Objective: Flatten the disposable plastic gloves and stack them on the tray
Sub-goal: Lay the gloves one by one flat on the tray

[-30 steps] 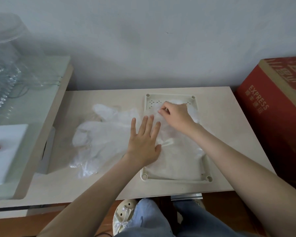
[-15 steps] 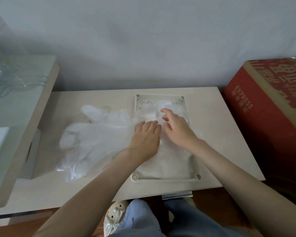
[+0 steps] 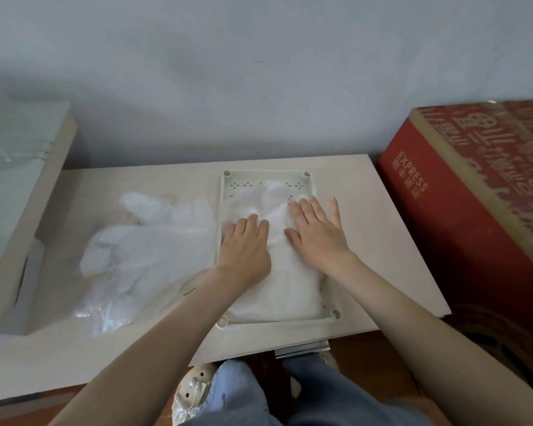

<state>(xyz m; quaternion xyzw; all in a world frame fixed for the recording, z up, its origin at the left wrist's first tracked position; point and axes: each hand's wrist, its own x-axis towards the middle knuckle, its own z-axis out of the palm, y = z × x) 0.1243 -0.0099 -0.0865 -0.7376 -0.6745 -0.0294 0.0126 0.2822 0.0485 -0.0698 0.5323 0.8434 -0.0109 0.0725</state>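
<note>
Pressing flat, item 1: left hand [image 3: 243, 244] and right hand [image 3: 317, 235], side by side, palms down on the glove [image 3: 277, 287]. Fingers are held straight, and nothing is gripped or pinched by either hand. Left fingers are kept together. Right fingers are spread, and the little finger appears to lie over the tray's right edge.

Item 2: glove, thin translucent film, laid on the tray [image 3: 266, 173] and filling most of it. How many layers lie beneath cannot be told.
- Long axis: along the tray's long axis, near edge to far edge.
- Pointing: finger lobes toward the far edge, short of the far corners; cuff at the near edge.

Item 3: pile [image 3: 148, 250] of loose, crumpled gloves on the table [image 3: 366, 229], just beside the tray's left edge.

Item 4: red box [image 3: 474, 210], off the table's right edge.

Step judged in hand: smoothing. It is probably best done with flat palms swept from the middle outward toward the far edge and side edges, so that air is driven out. Light, even pressure is advised, since film this thin is likely to drag, wrinkle or cling to the skin when lifted.
</note>
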